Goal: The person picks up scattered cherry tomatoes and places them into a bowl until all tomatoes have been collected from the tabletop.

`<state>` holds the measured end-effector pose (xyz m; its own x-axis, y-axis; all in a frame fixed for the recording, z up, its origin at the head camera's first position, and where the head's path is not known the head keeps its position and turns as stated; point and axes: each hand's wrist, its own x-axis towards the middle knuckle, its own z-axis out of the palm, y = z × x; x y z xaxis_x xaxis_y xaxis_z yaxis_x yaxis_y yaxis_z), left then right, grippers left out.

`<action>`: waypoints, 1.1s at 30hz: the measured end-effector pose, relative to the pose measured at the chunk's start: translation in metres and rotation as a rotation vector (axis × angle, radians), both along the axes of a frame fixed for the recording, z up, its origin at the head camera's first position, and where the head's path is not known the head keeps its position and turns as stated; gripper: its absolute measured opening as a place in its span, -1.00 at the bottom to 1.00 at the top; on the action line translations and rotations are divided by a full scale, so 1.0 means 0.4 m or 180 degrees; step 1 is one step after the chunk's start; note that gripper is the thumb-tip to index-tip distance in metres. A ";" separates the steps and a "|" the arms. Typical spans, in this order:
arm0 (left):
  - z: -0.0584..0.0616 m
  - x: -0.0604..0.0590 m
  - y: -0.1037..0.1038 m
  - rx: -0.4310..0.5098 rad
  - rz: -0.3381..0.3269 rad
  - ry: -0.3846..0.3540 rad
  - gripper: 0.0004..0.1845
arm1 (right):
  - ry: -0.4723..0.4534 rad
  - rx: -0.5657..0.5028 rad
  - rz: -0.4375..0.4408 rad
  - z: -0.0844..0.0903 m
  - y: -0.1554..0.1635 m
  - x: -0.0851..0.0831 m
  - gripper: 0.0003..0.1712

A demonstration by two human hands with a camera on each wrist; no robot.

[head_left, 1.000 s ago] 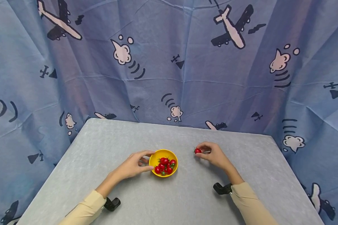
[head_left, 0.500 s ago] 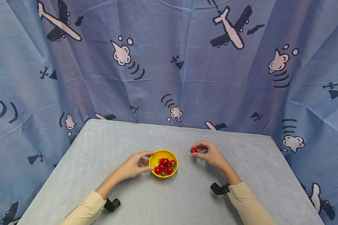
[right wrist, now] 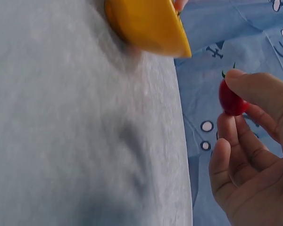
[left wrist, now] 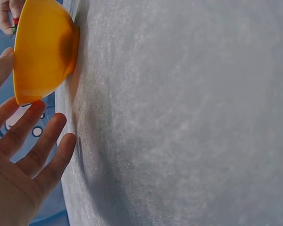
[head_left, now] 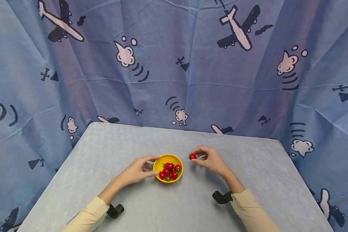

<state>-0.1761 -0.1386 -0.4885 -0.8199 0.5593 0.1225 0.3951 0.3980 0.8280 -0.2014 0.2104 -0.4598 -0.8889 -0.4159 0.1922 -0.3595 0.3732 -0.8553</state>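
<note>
My left hand [head_left: 135, 170] rests with thumb and spread, nearly straight fingertips against the left side of a yellow bowl [head_left: 161, 162]. The bowl stands upright on the table, and several red cherry tomatoes [head_left: 169, 166] with green stems lie inside it. To the bowl's right, my right hand [head_left: 211, 159] pinches one cherry tomato [head_left: 192, 156] between thumb and fingers. In the right wrist view this tomato [right wrist: 231, 98] hangs beyond the bowl [right wrist: 146, 26], apart from it, stem pointing up. The left wrist view shows the bowl [left wrist: 45, 47] side-on, its contents hidden.
A pale grey table [head_left: 168, 206] stretches under both arms. Behind its far edge hangs a blue curtain [head_left: 162, 64] printed with planes and clouds. Both wrists carry black camera mounts [head_left: 115, 211], and the sleeves are beige.
My right hand has moved left with the cherry tomato, closer to the bowl. The left hand and the bowl have stayed in place.
</note>
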 end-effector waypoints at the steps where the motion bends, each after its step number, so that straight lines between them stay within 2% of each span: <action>1: 0.000 0.000 0.000 0.0001 -0.0001 0.0003 -0.36 | -0.0001 0.0002 0.0020 0.003 -0.006 0.001 -0.75; 11: 0.004 0.001 0.002 -0.0049 0.0041 -0.0046 -0.35 | -0.0004 -0.0008 0.0229 0.022 -0.061 0.005 -0.76; 18: 0.006 0.003 0.005 -0.0040 -0.0002 0.0004 -0.36 | 0.0069 -0.0002 0.0368 0.028 -0.093 0.014 -0.74; 23: 0.006 0.002 0.003 -0.0028 -0.0002 -0.0010 -0.36 | 0.0031 -0.0036 0.0385 0.032 -0.113 0.015 -0.73; 33: 0.004 0.000 -0.001 -0.0070 0.0015 -0.0064 -0.35 | -0.0056 0.0118 0.0383 0.029 -0.134 0.015 -0.76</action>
<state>-0.1762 -0.1389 -0.4869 -0.8248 0.5576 0.0936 0.3764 0.4180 0.8268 -0.1954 0.1566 -0.4480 -0.8352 -0.5264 0.1595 -0.3888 0.3598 -0.8482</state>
